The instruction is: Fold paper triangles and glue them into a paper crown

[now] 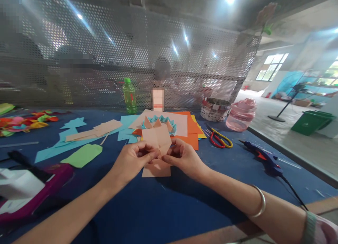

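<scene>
Between my two hands is a creased sheet of peach paper [161, 136], held up a little over the table. My left hand [139, 154] pinches its lower left edge between thumb and fingers. On the lower right edge, my right hand [185, 158] has a similar pinch, thumbs almost meeting at the bottom. Beneath them lies a flat peach paper piece [157, 170]. Just behind the held sheet sit folded blue and peach paper points [171, 126], partly hidden by it. Under these are stacked sheets, among them orange paper [194, 140] and pale pink paper [182, 124].
Red-and-yellow-handled scissors [221, 140] and a glue gun [264, 158] with its cord lie right. Behind stand a green bottle [129, 96], a woven paper basket [215, 110] and a pink water jug [241, 115]. Green paper [83, 155], blue scraps and a purple-and-white object [34, 191] are left.
</scene>
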A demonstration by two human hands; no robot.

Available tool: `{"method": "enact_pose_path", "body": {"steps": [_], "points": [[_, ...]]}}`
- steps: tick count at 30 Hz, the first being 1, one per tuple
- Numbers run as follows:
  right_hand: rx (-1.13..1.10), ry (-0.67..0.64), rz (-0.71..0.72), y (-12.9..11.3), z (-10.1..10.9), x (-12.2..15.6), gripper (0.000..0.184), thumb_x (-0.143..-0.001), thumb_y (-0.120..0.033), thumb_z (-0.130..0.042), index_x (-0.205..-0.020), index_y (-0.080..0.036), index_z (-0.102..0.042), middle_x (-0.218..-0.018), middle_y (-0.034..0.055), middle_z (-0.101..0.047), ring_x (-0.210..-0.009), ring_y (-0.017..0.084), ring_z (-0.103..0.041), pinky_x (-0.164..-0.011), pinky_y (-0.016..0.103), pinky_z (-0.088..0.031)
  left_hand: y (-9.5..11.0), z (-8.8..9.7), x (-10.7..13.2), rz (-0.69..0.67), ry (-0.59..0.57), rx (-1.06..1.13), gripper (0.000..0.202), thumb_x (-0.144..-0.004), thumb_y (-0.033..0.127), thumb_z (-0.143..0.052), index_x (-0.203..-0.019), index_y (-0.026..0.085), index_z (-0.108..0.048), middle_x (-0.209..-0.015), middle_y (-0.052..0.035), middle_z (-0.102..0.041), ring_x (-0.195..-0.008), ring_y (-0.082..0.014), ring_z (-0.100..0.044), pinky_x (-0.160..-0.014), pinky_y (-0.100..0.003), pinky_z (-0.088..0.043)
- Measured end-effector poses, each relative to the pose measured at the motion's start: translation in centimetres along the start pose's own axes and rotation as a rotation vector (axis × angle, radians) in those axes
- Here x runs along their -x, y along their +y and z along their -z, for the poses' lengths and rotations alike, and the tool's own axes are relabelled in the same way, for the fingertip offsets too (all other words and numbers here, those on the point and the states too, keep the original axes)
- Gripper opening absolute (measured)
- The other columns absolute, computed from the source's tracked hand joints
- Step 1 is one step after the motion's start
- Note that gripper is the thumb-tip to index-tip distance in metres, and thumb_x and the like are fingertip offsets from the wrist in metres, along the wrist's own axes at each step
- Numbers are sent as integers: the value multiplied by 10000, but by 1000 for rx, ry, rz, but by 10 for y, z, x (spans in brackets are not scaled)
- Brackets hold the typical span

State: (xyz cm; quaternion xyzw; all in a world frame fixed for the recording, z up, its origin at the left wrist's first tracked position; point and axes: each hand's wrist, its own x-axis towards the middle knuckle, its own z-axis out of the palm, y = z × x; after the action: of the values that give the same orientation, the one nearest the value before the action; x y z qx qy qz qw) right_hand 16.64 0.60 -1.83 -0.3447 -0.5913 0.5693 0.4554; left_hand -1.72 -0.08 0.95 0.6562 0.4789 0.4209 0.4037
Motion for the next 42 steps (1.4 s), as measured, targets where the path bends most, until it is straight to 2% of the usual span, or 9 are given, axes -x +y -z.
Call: {"method": "enact_pose_path", "body": {"steps": [11,17,25,33,39,42], "points": [[-60,-11,-66,-1,-3,2,358,-658,-206,-788,-910,-170,-536,-651,-60,-624,-575,81,-571,-590,209,-394,-4,-4,1,-31,49,3,175,-688,339,-701,-719,172,-660,-693,-8,-687,-675,-163,-662,-686,-273,-535],[-29,-19,-65,2,-3,2,338,-678,-220,-774,-924,-163,-549,-677,-44,-643,-589,86,-581,-576,208,-396,-4,-6,4,-67,63,-71,153,-725,333,-675,-724,182,-655,-707,-3,-683,-682,-157,-654,-673,-261,-520],[-12,-6,-98,0,-4,4,375,-643,-261,-799,-886,-179,-526,-676,-50,-626,-592,98,-587,-574,219,-413,-3,-7,4,-98,65,-82,155,-686,323,-704,-676,180,-646,-672,4,-670,-645,-150,-626,-633,-250,-510],[9,30,-85,-3,-7,6,315,-666,-254,-758,-868,-180,-527,-681,-41,-634,-584,97,-578,-549,213,-398,-6,-5,2,-90,54,-69,140,-693,319,-710,-664,186,-677,-669,-1,-692,-661,-160,-636,-643,-247,-510],[-40,15,-87,-3,-8,5,366,-635,-235,-771,-906,-187,-529,-701,-46,-645,-620,106,-604,-580,214,-434,-5,-5,2,-88,44,-65,144,-684,342,-711,-682,198,-712,-679,-4,-726,-688,-184,-662,-659,-257,-532],[8,20,-57,0,-7,5,333,-662,-241,-757,-893,-186,-524,-686,-51,-621,-594,94,-577,-558,207,-409,-5,-5,2,-73,52,-80,148,-667,349,-728,-678,202,-722,-690,-1,-735,-695,-185,-666,-665,-256,-525]]}}
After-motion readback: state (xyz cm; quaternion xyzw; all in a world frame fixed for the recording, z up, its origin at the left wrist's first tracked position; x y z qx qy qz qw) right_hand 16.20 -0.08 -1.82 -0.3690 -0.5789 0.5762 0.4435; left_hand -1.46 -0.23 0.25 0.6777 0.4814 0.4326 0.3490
